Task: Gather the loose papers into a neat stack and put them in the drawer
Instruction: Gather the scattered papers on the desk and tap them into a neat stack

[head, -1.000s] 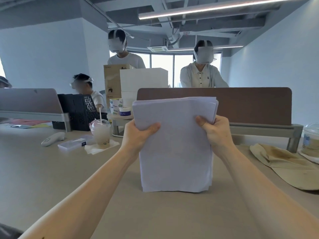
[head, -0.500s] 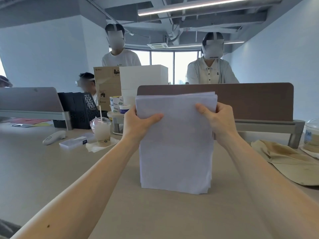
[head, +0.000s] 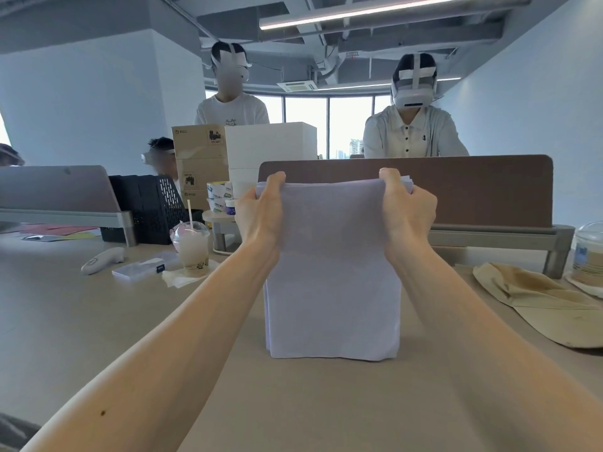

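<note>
Well, from the head view I see the stack of papers (head: 332, 272) standing on its lower short edge on the beige table (head: 98, 321), in the middle of the scene and near me. Its long axis runs straight up, with the broad face turned toward the camera. The bottom edge touches the tabletop and the sheets look roughly flush, with a few edges showing at the top right corner.

My left hand (head: 261, 216) grips the top left corner and my right hand (head: 408, 213) grips the top right corner. Both are curled round the sheets, and the fingers behind the paper are hidden.

As for containers, a clear plastic cup (head: 191, 246) sits to the left on a napkin, holding a pale drink with a straw through its domed lid. A black mesh basket (head: 146, 207) stands behind it, and I cannot tell what is inside. Small printed tubs (head: 222, 199) are stacked on a low stand just right of the basket. A flat clear case (head: 138, 270) lies beside a white controller (head: 101, 261). At the far right edge is a domed clear container (head: 589, 252), its contents unclear, and near it lies a tan cloth (head: 538, 301). A brown divider panel (head: 473, 190) stands behind the papers.
</note>
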Motion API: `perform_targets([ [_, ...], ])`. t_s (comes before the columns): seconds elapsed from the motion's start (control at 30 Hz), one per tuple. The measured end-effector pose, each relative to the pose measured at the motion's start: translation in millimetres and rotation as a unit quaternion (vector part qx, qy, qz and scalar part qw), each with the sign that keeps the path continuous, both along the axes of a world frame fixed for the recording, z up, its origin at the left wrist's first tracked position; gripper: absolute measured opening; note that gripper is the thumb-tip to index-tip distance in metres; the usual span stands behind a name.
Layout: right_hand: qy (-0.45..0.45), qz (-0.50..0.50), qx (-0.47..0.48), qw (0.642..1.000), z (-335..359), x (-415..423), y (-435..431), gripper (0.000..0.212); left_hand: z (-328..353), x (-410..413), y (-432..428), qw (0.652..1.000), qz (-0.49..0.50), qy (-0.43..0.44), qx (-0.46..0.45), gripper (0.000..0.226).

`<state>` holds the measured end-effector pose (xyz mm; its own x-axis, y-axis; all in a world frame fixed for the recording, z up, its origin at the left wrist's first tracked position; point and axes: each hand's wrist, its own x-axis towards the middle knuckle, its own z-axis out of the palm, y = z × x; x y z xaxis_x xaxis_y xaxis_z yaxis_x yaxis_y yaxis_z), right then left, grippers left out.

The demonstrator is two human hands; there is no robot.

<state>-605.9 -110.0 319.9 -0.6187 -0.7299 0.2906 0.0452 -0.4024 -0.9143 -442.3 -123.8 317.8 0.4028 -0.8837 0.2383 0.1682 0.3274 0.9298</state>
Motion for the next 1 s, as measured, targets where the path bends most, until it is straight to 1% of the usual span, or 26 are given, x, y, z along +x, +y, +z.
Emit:
perform_targets([
  [0.07, 0.009, -0.017, -0.020, 1.000, 1, 1, -1, 0.050, 0, 0, 0, 1.000, 0.007, -0.003, -0.013, 0.032],
  [0.17, 0.029, -0.036, -0.029, 0.999, 3, 3, 1, 0.041, 3, -1, 3, 1.000, 0.017, -0.012, -0.023, 0.029],
  [0.23, 0.051, -0.043, -0.045, 0.997, 4, 4, 2, 0.040, 5, -2, 4, 0.999, 0.029, -0.013, -0.028, 0.030],
  [0.3, 0.074, -0.049, -0.061, 0.994, 4, 4, 3, 0.041, 6, 0, 5, 0.999, 0.039, -0.013, -0.034, 0.025],
  [0.37, 0.089, -0.059, -0.069, 0.992, 1, 1, 2, 0.046, 5, 1, 7, 0.998, 0.037, -0.023, -0.048, 0.032],
  [0.43, 0.103, -0.075, -0.070, 0.989, -1, -3, 1, 0.051, -2, 2, 10, 0.994, 0.019, -0.057, -0.088, 0.044],
  [0.47, 0.111, -0.082, -0.072, 0.988, -2, -5, 1, 0.053, -9, 5, 10, 0.989, 0.002, -0.084, -0.122, 0.041],
  [0.5, 0.121, -0.087, -0.074, 0.986, -3, -8, 0, 0.055, -17, 10, 9, 0.983, -0.023, -0.110, -0.143, 0.032],
  [0.53, 0.134, -0.092, -0.079, 0.984, -3, -10, -1, 0.056, -27, 16, 8, 0.979, -0.051, -0.129, -0.151, 0.031],
  [0.57, 0.147, -0.092, -0.082, 0.981, -3, -12, -1, 0.056, -37, 22, 5, 0.975, -0.076, -0.148, -0.145, 0.039],
  [0.6, 0.159, -0.087, -0.087, 0.980, -3, -14, -1, 0.056, -47, 27, 3, 0.973, -0.094, -0.164, -0.130, 0.043],
  [0.63, 0.168, -0.082, -0.093, 0.978, -3, -15, -3, 0.056, -54, 30, 1, 0.973, -0.099, -0.172, -0.115, 0.039],
  [0.7, 0.181, -0.074, -0.101, 0.975, -3, -17, -6, 0.057, -62, 32, -2, 0.975, -0.094, -0.171, -0.101, 0.023],
  [0.77, 0.206, -0.049, -0.114, 0.971, -1, -22, -6, 0.059, -56, 30, -6, 0.977, -0.063, -0.179, -0.101, 0.014],
  [0.8, 0.235, -0.020, -0.119, 0.964, 2, -27, -5, 0.060, -48, 30, -9, 0.975, -0.038, -0.194, -0.101, 0.012],
  [0.83, 0.281, 0.015, -0.119, 0.952, 7, -34, -2, 0.061, -38, 29, -11, 0.971, -0.011, -0.218, -0.103, 0.011],
  [0.87, 0.347, 0.045, -0.106, 0.931, 15, -41, 1, 0.060, -26, 30, -12, 0.964, 0.010, -0.245, -0.107, 0.014],
  [0.9, 0.425, 0.069, -0.076, 0.899, 24, -48, 7, 0.052, -12, 32, -10, 0.952, 0.024, -0.282, -0.115, 0.017],
  [0.93, 0.503, 0.089, -0.036, 0.859, 35, -54, 12, 0.037, 2, 32, -8, 0.935, 0.028, -0.331, -0.125, 0.017],
  [0.97, 0.565, 0.110, 0.002, 0.818, 44, -57, 18, 0.024, 15, 31, -3, 0.909, 0.024, -0.391, -0.141, 0.014],
  [1.0, 0.605, 0.127, 0.025, 0.785, 50, -57, 22, 0.016, 26, 30, 2, 0.876, 0.013, -0.454, -0.163, 0.012],
])
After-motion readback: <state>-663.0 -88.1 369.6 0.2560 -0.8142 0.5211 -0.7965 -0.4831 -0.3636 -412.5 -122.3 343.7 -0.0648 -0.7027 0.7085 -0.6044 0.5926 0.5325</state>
